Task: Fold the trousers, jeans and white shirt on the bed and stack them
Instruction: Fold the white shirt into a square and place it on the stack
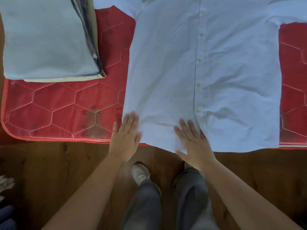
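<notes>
1. White shirt lies flat across the bed, hem over its near edge.
2. Both hands flat, fingers straight — left hand at the hem's left corner, right hand by the placket.
3. Thin, limp cotton — likely light, creasing easily; pinch side seams to fold.

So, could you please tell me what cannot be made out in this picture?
Head view:
shirt collar and sleeve ends: cut off by top and right edges.
folded stack: top piece covers the lower garments; only their edges show.
left hand fingertips: blurred.
bottom-left corner things: cut off, dim.
</notes>
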`<state>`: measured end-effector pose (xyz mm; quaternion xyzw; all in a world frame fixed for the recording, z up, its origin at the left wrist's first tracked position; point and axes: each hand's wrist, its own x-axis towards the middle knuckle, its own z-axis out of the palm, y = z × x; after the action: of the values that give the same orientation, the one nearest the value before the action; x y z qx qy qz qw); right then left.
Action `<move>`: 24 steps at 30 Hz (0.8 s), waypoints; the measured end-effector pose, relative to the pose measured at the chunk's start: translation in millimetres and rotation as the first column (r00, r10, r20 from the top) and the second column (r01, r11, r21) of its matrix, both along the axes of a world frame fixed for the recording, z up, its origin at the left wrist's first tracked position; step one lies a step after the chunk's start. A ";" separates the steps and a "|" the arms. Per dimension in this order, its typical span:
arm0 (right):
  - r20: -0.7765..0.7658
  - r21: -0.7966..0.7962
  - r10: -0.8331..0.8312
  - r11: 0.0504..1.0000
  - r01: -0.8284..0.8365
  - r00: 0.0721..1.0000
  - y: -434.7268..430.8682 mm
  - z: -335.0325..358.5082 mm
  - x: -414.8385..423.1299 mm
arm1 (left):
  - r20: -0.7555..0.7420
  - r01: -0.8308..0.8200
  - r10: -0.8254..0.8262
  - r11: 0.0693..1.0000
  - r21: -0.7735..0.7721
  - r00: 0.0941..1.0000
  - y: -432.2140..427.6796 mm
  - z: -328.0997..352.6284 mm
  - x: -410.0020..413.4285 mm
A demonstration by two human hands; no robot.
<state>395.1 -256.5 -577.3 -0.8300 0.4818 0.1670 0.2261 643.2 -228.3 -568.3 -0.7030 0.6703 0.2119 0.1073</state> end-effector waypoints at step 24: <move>0.255 0.087 -0.925 0.312 0.946 0.282 -28.4 22.1 -198.8 | -0.112 0.221 -0.209 0.970 0.104 0.971 -68.6 5.4 -211.7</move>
<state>196.3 -284.9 -555.2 -0.4125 0.8482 -0.1257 0.3075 431.6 -297.0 -562.8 -0.6073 0.7338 0.2724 0.1363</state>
